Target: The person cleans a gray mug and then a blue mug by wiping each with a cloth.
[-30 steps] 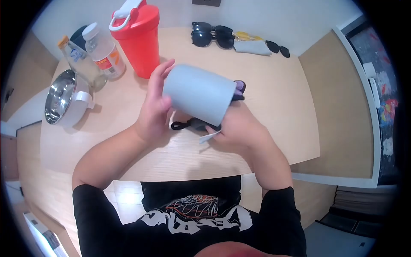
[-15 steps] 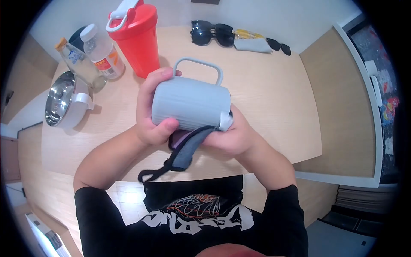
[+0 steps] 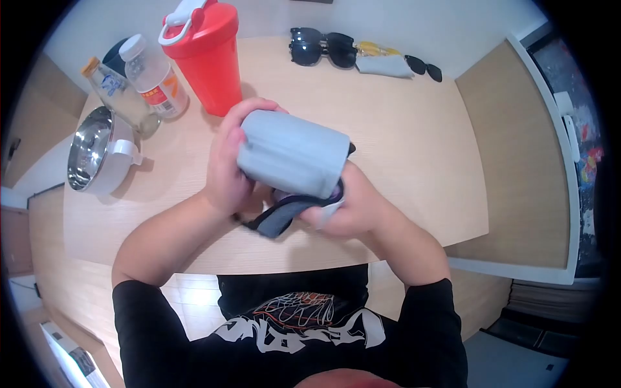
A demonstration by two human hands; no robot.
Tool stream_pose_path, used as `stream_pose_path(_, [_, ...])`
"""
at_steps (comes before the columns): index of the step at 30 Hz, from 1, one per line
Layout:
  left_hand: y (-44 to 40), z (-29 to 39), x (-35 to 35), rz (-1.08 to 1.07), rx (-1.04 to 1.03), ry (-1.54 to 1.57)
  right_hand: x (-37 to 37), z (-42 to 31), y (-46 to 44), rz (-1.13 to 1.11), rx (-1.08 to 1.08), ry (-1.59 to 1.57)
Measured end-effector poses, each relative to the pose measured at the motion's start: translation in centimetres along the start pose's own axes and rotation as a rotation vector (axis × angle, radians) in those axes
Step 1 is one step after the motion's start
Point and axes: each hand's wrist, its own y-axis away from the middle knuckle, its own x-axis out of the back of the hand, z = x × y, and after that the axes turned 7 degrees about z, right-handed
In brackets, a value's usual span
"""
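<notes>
A light grey-blue mug (image 3: 294, 152) with a ribbed body lies tilted on its side above the table. My left hand (image 3: 226, 158) is closed around its left end. My right hand (image 3: 359, 204) is closed at the lower right end, where a grey strap with black edges (image 3: 278, 216) hangs below the mug. Something purple shows beside the strap, partly covered. The mug's handle is hidden now, and I cannot make out the right fingers behind the mug.
On the left of the table (image 3: 414, 194) stand a red shaker bottle (image 3: 210, 68), a plastic bottle (image 3: 155, 81), a glass bottle (image 3: 119, 97) and a steel-lined bowl (image 3: 97, 155). Sunglasses (image 3: 320, 48), a grey cloth (image 3: 385, 66) and smaller sunglasses (image 3: 424, 68) lie along the back.
The mug has been turned in my hands, so its handle no longer shows. The strap has swung up and left, and my left thumb has shifted up off the mug's near side.
</notes>
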Motion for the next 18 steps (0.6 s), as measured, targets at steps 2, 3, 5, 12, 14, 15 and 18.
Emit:
stream_pose_path(2, [-0.4, 0.7, 0.6, -0.136, -0.258, -0.079, 0.0, -0.2, 0.1, -0.037, 0.043, -0.095])
stream_pose_path(3, [-0.4, 0.8, 0.7, -0.137, -0.29, -0.095, 0.1, -0.5, 0.0, -0.059, 0.067, -0.141])
stream_pose_path(5, [-0.2, 0.8, 1.0, -0.137, -0.354, -0.131, 0.2, -1.2, 0.0, -0.033, 0.025, -0.2])
stream_pose_path(12, [-0.2, -1.1, 1.6, -0.067, -0.312, -0.133, 1.7, -2.8, -0.5, 0.139, 0.001, -0.104])
stream_pose_path(14, [-0.2, -1.3, 1.7, -0.05, -0.205, -0.076, 0.5, -3.2, -0.6, 0.252, 0.01, -0.031])
stream_pose_path(15, [-0.1, -1.3, 1.5, -0.001, -0.166, -0.033, 0.9, -3.0, -0.3, 0.312, 0.093, -0.012])
stream_pose_path(18, [0.2, -0.9, 1.0, 0.17, 0.026, 0.159, 4.9, 0.1, 1.1, 0.551, 0.291, -0.091])
